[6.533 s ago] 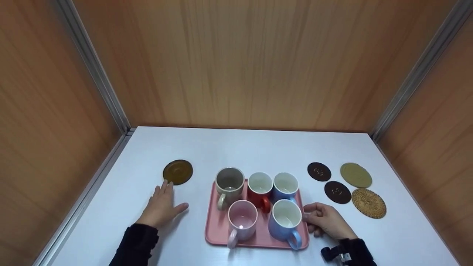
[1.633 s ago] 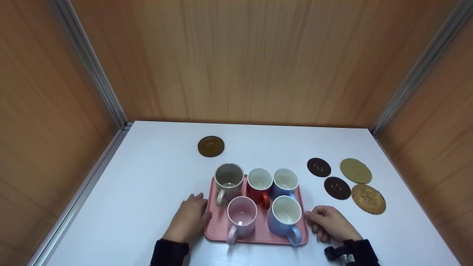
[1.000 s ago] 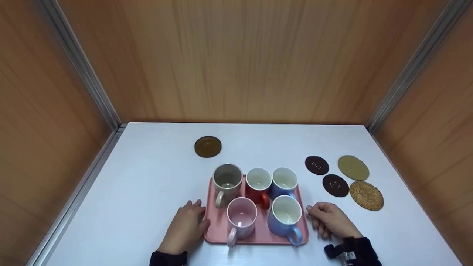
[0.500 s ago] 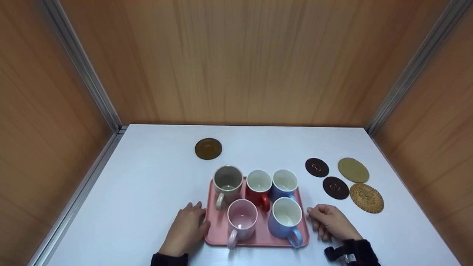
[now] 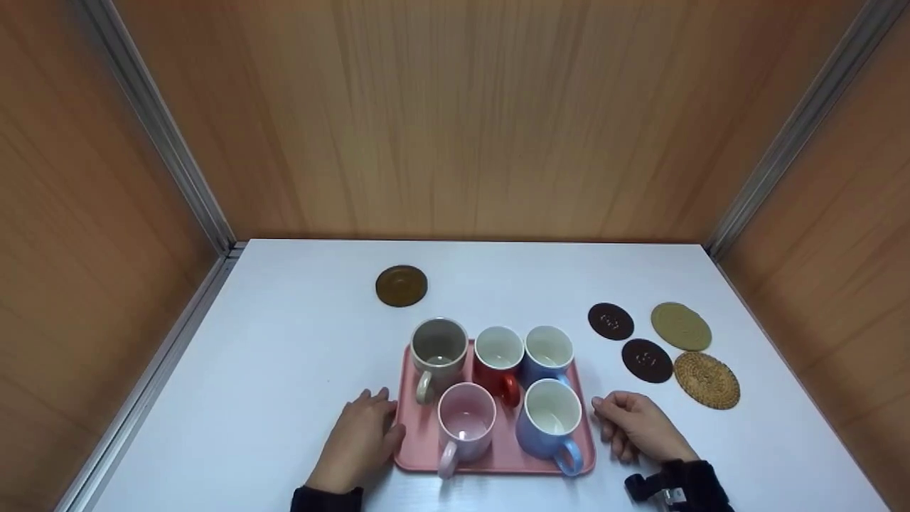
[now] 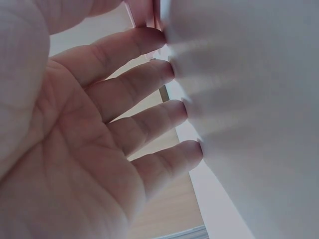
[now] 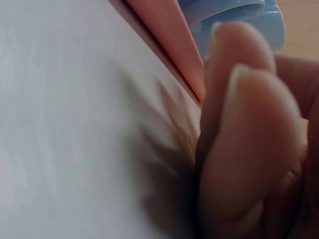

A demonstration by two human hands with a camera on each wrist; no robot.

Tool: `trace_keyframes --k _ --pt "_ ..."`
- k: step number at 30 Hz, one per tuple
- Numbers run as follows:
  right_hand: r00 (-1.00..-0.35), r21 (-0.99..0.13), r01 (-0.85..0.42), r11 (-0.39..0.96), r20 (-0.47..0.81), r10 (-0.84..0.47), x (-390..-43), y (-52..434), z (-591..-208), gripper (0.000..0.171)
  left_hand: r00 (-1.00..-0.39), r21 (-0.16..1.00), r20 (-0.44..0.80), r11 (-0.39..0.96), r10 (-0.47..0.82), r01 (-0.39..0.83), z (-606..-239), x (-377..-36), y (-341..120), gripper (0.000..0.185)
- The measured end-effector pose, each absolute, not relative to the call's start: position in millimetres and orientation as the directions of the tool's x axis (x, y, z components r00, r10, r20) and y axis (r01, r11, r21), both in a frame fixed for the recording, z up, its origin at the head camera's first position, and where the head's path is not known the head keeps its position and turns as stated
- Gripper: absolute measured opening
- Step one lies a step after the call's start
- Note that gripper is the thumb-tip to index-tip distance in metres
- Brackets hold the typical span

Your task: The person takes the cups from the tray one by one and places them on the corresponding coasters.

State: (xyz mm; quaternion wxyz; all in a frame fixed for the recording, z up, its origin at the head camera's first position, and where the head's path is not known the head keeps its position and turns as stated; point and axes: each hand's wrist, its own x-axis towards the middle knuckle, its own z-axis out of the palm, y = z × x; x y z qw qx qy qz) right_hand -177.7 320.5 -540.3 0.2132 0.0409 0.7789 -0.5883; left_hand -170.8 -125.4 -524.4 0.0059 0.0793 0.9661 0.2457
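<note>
A pink tray [image 5: 504, 455] lies near the front of the white table, bearing several upright mugs. At its back stand a grey mug [image 5: 439, 348], a red mug [image 5: 490, 375] and a small blue mug [image 5: 544, 366]. In front are a pink mug [image 5: 466, 427] and a larger blue mug [image 5: 540, 430]. My left hand [image 5: 359, 439] rests beside the tray's left edge, its thumb at the rim. The left wrist view has its relaxed fingertips [image 6: 175, 110] on the tabletop. Just right of the tray, my right hand [image 5: 640, 427] rests with loosely curled fingers, holding nothing.
A brown round coaster [image 5: 402, 286] lies behind the tray at the back left. To the right are two dark brown coasters [image 5: 611, 321], a green coaster [image 5: 681, 326] and a woven coaster [image 5: 707, 380]. Wooden panels [image 5: 455, 121] enclose the table's back and sides.
Since the earliest frame, the brown coaster has moved back and right, and my left hand has come from it to the tray's left edge. During the last second, both hands stay nearly still.
</note>
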Motion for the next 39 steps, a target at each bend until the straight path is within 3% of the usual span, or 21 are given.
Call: trace_keyframes --k 39 --pt "-0.911 -0.896 0.313 0.315 -0.377 -0.166 -178.2 321.9 -542.1 0.051 -0.991 0.482 0.002 0.868 0.132 0.116 -525.1 -171.7 -123.7 0.033"
